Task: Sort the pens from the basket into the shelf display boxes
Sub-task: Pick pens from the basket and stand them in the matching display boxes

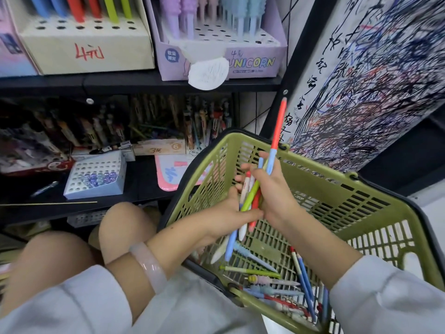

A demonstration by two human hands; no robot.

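Right over the olive-green slotted plastic basket (320, 186), both hands meet around a mixed bunch of pens. Left hand (234, 208), palm turned inward with a pale pink smooth bangle (149, 267) on its wrist, is cupped round the lower part of the bunch (249, 196) of white, lime-green, red and blue pens, whose tips poke down toward the basket floor. Right hand (274, 189) is clenched on the same bunch from the other side and also grips a long red pen with a light-blue grip (278, 127) that sticks up past the basket's far rim. Down on the basket floor, at the near corner, lies a loose heap of pens (284, 285): blue ones, a lime-green one, pastel ones with bumpy tops, all lying flat and crossing one another. Above the basket's far-left corner, on the black shelf (134, 81), sits a lilac cardboard display box printed UNICORN (252, 62) holding pastel pens upright, with many holes showing bare. Left of it stands a cream cardboard display box with red handwriting (89, 53), carrying blue, red and lime pens. Lower down, left of the basket, a white perforated display box (95, 175) lies tilted with small bluish-purple pieces in its front holes.
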